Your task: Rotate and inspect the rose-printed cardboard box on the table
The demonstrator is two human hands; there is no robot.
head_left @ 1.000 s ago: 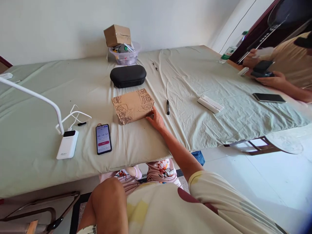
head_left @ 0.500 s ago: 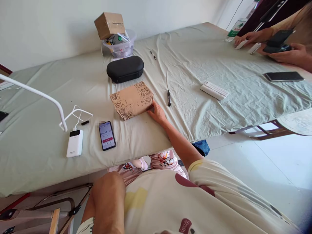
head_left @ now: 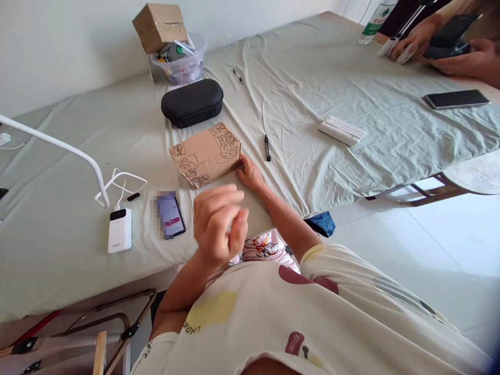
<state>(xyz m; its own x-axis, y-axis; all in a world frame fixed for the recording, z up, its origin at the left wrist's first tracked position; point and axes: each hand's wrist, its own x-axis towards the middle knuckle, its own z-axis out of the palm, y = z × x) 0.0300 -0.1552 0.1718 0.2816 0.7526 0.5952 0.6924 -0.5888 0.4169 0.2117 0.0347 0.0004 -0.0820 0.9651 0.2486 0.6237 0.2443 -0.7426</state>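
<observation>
A brown cardboard box (head_left: 205,154) with black flower drawings lies on the green sheet (head_left: 312,94). My right hand (head_left: 250,174) rests on the sheet with its fingers against the box's right end. My left hand (head_left: 219,221) is raised in the air before me, fingers loosely curled, with nothing in it. A black marker (head_left: 267,148) lies just right of the box. A phone (head_left: 171,214) and a white power bank (head_left: 119,237) lie to the left of my left hand.
Behind the box sit a black case (head_left: 192,102), a clear tub (head_left: 180,66) and a small carton (head_left: 159,26). A white lamp arm (head_left: 58,148) crosses the left. A white bar (head_left: 340,130) and a phone (head_left: 456,99) lie right. Another person's hands (head_left: 464,54) hold a phone.
My left hand has come up from my lap into view in front of me. My right hand stays against the box. The view has shifted down and right.
</observation>
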